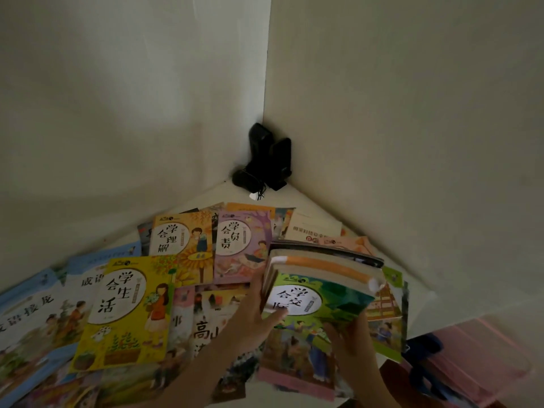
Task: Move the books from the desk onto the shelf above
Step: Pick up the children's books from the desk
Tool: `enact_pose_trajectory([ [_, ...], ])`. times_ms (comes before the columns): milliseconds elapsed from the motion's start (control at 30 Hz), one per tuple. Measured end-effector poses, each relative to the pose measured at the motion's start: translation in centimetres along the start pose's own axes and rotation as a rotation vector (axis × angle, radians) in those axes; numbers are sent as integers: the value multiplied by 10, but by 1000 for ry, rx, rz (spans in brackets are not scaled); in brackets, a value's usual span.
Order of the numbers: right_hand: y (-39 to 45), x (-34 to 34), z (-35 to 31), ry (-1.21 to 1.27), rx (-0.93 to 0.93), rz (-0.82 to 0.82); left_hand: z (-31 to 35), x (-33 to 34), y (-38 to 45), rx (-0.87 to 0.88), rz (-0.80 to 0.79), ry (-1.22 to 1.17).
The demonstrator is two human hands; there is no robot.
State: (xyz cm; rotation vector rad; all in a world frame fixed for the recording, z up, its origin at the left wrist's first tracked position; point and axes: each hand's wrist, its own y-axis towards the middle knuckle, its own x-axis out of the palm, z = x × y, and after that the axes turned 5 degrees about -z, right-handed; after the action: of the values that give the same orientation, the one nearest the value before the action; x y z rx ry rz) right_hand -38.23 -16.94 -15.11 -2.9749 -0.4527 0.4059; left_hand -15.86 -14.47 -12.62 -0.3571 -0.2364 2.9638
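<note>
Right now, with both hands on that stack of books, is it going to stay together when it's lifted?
Probably only if squeezed. The stack of books holds several thin paperbacks with glossy-looking covers, so they may slide apart. The left hand and right hand hold opposite sides, which should help. The top green book will likely flex.

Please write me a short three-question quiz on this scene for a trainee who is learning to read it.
1. True or false: both hands grip the same stack of books.
2. Which cover lies nearest the left edge of the picture? A. the yellow book B. the purple book C. the orange book
3. What stands in the corner where the two walls meet?

Key
1. True: the left hand and the right hand hold the stack of books, green cover facing the camera.
2. A: the yellow book lies left of the orange book and the purple book.
3. A dark object; what it is cannot be told.
</note>
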Motion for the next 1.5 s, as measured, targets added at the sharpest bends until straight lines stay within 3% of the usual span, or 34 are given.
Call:
enact_pose_trajectory([
  [67,-2,1,10,-20,7,-2,-8,11,-1,-25,23,54],
  [167,1,5,1,-16,-29,16,-3,11,1,17,119,-127],
  [333,21,29,-58,-19,-151,-58,27,-35,-16,40,401,-181],
  [467,31,86,-118,11,-200,-263,55,-99,-83,74,578,-167],
  [633,-4,192,-205,18,-358,-613,85,-156,-234,106,890,-169],
  [833,-119,303,-307,112,-590,-1067,126,-154,-436,188,1355,-112],
  [967,-195,350,-374,156,-751,-1257,178,-141,-537,228,1595,44],
  [1133,-263,361,-468,291,-949,-1286,268,-137,-610,324,1706,201],
  [1300,-272,343,-596,391,-1201,-1135,367,-185,-624,459,1716,300],
  [1400,-253,340,-675,399,-1230,-1071,424,-237,-610,523,1774,352],
  [1500,-224,352,-739,362,-1182,-1071,464,-292,-592,481,1815,458],
])
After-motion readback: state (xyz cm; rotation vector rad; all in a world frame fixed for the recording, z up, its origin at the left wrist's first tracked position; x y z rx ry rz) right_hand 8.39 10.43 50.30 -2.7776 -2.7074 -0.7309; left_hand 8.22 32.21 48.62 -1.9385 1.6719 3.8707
